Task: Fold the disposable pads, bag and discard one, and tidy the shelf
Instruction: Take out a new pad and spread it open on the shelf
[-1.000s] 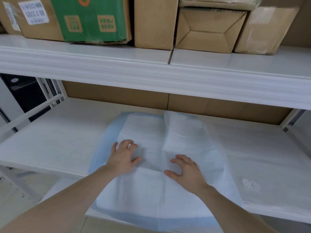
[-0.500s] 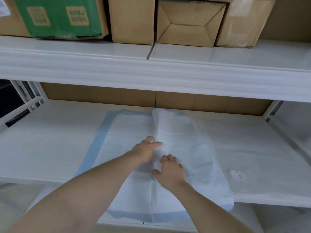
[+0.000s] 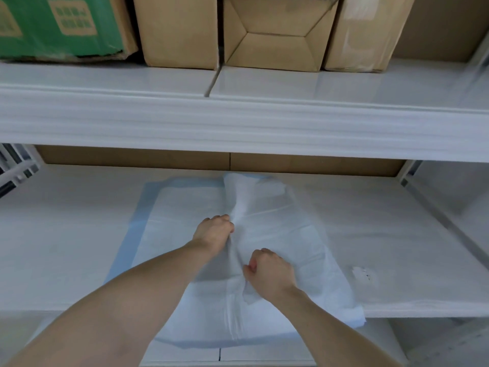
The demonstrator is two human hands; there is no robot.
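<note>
Both of your hands have closed since a moment ago: half a second back the fingers lay flatter on the pad, and now they are curled into it. Your left hand (image 3: pixel 215 231) pinches the raised white ridge of the disposable pad (image 3: pixel 277 234) at its near-centre fold, and your right hand (image 3: pixel 270 271) grips the same ridge lower down, closer to you, knuckles up. The pad lies on the lower shelf (image 3: pixel 66 234), its blue border showing along the left side and its near edge hanging over the shelf front. The folded-over flap runs away from you toward the cardboard backing, so the ridge's long axis points front to back, and your two hands sit along that one line, left farther in, right nearer. The flap lies to the right of both hands. By my reading you are mid-fold on this pad, with bagging and tidying not yet begun. The next move likely turns on carrying the ridge sideways across that axis; pull evenly with both hands or the soft sheet may skew. Cardboard boxes (image 3: pixel 180 30) stand on the upper shelf (image 3: pixel 238 123), well clear.
</note>
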